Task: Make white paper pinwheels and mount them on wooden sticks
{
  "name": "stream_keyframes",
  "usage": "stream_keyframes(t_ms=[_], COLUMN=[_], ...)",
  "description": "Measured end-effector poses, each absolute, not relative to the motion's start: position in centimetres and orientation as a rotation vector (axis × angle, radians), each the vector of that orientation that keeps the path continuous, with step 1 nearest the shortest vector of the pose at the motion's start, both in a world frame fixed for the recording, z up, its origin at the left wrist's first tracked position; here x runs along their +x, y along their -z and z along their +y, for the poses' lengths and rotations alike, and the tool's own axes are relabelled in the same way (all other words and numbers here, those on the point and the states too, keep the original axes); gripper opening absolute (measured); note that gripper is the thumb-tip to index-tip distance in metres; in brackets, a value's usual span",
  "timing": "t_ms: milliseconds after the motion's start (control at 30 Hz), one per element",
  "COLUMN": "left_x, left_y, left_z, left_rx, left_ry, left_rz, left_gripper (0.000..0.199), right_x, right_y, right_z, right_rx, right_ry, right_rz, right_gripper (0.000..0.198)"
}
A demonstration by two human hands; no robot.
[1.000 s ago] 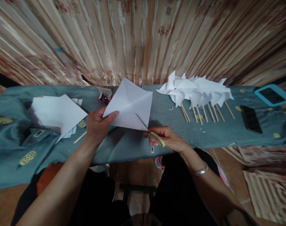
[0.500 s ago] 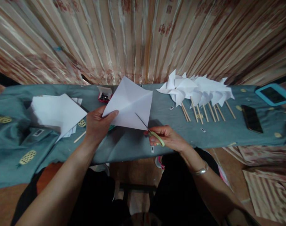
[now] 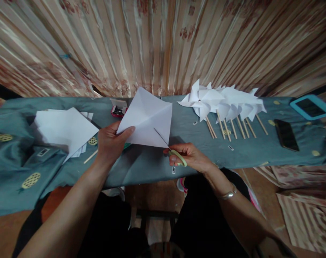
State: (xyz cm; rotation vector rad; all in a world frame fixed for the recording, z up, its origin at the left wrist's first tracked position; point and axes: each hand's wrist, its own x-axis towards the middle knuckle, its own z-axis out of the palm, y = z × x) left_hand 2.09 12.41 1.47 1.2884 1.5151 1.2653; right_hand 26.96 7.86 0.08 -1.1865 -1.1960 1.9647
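A creased square of white paper (image 3: 149, 111) is held up over the table, its left corner pinched by my left hand (image 3: 111, 139) with the thumb on top. My right hand (image 3: 188, 156) is closed round the pale green handles of a pair of scissors (image 3: 179, 157). One thin blade lies across the lower right part of the sheet, pointing in toward its middle; the other blade is hidden behind the paper. Left of my left hand lies a stack of white paper squares (image 3: 61, 125). Behind the held sheet sits a small red box (image 3: 117, 111) with dark metal pieces inside.
Paper pinwheels (image 3: 205, 98) on wooden sticks lie in a row at the right. Beyond them are a black phone (image 3: 286, 134) and a blue-framed device (image 3: 310, 106). A loose stick (image 3: 91, 156) rests by my left wrist. The table wears a green cloth (image 3: 152, 168); a curtain (image 3: 152, 46) hangs behind.
Almost nothing differs. The paper's right side has shifted very slightly left; both hands keep their hold, and the scissors stay at the same place on the sheet.
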Motion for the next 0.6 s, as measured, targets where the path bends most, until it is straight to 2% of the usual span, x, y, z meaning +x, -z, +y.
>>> stream_keyframes(t_ms=[600], left_x=[2.15], left_y=[-0.76], left_z=[12.3], left_rx=[1.266], left_ry=[-1.23], left_rz=[1.444], left_gripper=[0.019], right_x=[26.88], right_y=[-0.49], right_z=[8.06], right_rx=[-1.181], right_ry=[-1.956], right_rz=[-1.313], right_gripper=[0.053])
